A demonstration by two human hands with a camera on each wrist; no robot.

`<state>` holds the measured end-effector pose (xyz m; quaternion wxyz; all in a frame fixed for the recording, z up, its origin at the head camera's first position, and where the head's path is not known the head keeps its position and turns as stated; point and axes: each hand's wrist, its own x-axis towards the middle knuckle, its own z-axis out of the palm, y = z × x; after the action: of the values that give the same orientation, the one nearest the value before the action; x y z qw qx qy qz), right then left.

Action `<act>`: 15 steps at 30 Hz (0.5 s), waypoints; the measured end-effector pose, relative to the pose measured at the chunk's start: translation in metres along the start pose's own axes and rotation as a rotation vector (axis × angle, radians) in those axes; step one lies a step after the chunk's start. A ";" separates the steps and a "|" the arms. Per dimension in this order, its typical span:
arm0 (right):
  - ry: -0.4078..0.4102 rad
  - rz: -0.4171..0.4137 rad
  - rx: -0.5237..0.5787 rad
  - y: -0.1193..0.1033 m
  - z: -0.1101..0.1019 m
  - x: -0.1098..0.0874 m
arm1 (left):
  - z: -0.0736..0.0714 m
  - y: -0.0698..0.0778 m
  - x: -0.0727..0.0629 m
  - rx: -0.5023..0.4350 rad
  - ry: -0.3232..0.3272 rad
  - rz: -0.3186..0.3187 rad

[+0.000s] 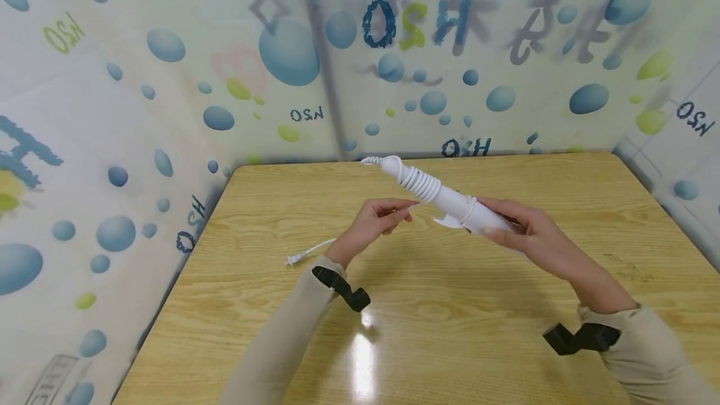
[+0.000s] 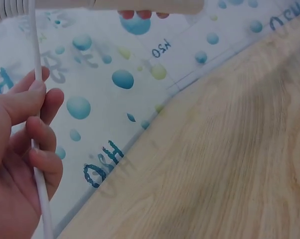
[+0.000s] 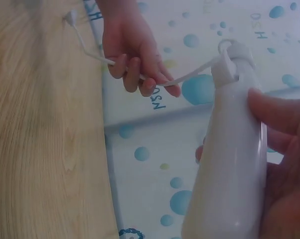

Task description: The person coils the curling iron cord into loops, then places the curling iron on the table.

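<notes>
A white curling iron (image 1: 475,214) is held slanted above the table, its cord-end up and to the left. Several turns of white cord (image 1: 420,184) are wound round its handle, and a small lever (image 1: 449,222) sticks out below. My right hand (image 1: 525,230) grips the iron's thicker end with thumb and fingers. My left hand (image 1: 374,224) pinches the loose cord (image 2: 37,55) between thumb and fingertips, and the other fingers curl round it. From there the cord stretches to the iron, while its plug (image 1: 295,259) hangs behind the left wrist.
A wooden table (image 1: 439,311) lies under both hands. Walls covered in bubble-patterned sheeting (image 1: 478,36) stand behind and at the sides. Each forearm wears a black wrist mount (image 1: 585,337).
</notes>
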<state>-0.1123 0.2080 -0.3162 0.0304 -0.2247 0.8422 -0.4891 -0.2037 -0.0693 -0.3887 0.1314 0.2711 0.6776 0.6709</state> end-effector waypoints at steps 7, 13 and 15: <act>-0.139 -0.109 0.084 0.006 -0.002 -0.004 | 0.005 0.019 -0.002 0.006 -0.089 0.031; -0.210 -0.111 0.144 0.009 -0.005 -0.007 | -0.001 0.011 0.002 0.022 -0.119 -0.001; -0.216 -0.108 0.163 0.011 -0.007 -0.007 | -0.005 0.004 0.005 0.002 -0.127 -0.019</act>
<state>-0.1115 0.2214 -0.3227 0.1126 -0.3178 0.7783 -0.5297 -0.2102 -0.0709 -0.3830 0.1804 0.3066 0.6710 0.6505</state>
